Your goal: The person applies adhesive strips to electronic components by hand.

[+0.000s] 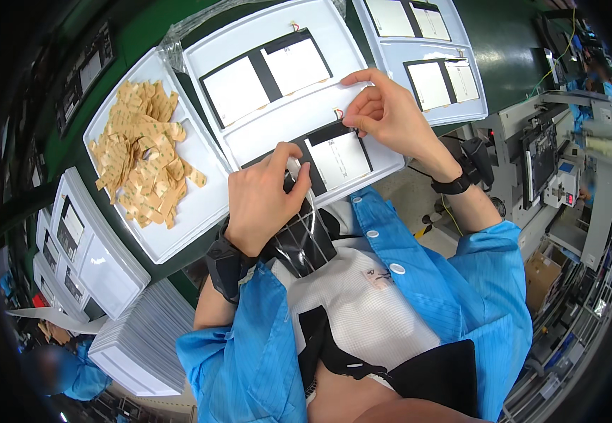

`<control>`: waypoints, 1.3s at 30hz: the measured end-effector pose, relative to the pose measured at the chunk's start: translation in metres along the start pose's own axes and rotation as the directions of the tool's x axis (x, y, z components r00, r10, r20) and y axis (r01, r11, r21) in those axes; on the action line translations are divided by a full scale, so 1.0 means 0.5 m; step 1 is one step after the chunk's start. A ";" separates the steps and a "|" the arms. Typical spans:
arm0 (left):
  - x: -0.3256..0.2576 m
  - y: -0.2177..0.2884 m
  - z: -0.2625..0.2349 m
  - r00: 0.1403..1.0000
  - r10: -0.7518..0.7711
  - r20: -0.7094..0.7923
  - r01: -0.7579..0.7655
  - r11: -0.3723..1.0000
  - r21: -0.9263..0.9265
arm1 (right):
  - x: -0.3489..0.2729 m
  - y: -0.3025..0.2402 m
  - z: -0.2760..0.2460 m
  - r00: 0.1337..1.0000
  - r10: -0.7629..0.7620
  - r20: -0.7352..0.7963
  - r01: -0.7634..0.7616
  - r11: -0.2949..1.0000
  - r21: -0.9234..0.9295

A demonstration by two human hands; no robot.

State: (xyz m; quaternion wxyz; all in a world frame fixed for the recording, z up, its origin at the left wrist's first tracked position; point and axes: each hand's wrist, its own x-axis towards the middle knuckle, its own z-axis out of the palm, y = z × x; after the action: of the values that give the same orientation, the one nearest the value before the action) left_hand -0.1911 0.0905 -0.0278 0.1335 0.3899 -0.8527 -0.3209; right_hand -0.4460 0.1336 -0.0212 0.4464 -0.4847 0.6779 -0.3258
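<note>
A flat battery pack (337, 158), with white faces, a black border and a short red lead, lies in the front compartment of the middle white tray (385, 166). Over its left part is my left hand (263, 201), thumb and forefinger curled toward each other; what lies between them is too small to name. At the pack's upper edge, beside the lead, my right hand (390, 116) has thumb and middle finger pinched together, forefinger stretched out. Whatever that pinch holds is hidden. Below my left hand, a glossy black sheet with pale lines (302, 243) lies against my front.
Another battery pack (270, 77) fills the tray's rear compartment. Left of it, a white tray (207, 218) bears a heap of tan paper-backed strips (144, 155). More packs sit in a tray (471, 106) at right. Stacked trays (140, 338) stand lower left; machinery (566, 176) is at right.
</note>
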 end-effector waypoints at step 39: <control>-0.024 -0.094 -0.068 0.971 -0.180 -0.158 0.219 0.934 0.281 | -0.032 0.078 0.019 0.716 -0.556 -0.421 0.228 0.757 -0.612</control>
State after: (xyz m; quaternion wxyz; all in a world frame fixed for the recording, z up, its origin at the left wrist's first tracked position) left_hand -0.1396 0.0614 -0.0323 0.0956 0.5103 -0.8365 -0.1754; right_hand -0.4493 0.1613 -0.0543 -0.0137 -0.6005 0.7175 -0.3528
